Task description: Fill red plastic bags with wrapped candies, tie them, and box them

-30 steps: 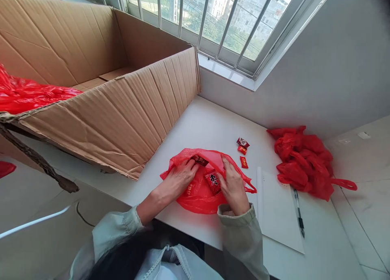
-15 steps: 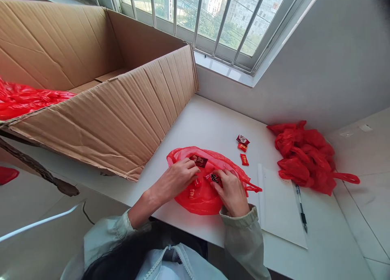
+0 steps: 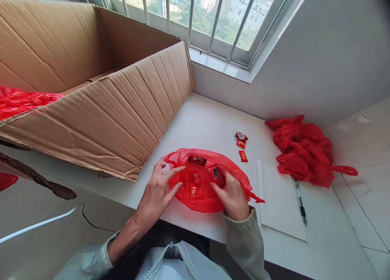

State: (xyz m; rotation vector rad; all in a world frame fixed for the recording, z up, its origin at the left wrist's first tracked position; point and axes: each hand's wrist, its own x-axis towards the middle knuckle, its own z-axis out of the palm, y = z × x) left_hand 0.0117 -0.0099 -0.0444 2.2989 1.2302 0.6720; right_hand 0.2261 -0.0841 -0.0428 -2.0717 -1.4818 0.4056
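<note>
A thin red plastic bag (image 3: 204,199) lies on the white table (image 3: 207,121) in front of me, with several small red snack packets (image 3: 217,174) showing through it. My left hand (image 3: 157,190) rests at the bag's left edge, fingers spread and stretched out. My right hand (image 3: 234,199) lies on the bag's right side, fingers curled down onto the plastic next to a packet with a black character. Whether it pinches the plastic I cannot make out.
A large open cardboard box (image 3: 100,109) fills the left, with red bags (image 3: 21,101) inside. Three loose packets (image 3: 241,144) lie beyond the bag. A heap of red bags (image 3: 301,150), a white sheet (image 3: 280,203) and a pen (image 3: 300,205) lie right.
My left hand has pulled back from inside the bag to its left edge and opened its fingers. My right hand has slid a little toward me. The bag lies flatter.
</note>
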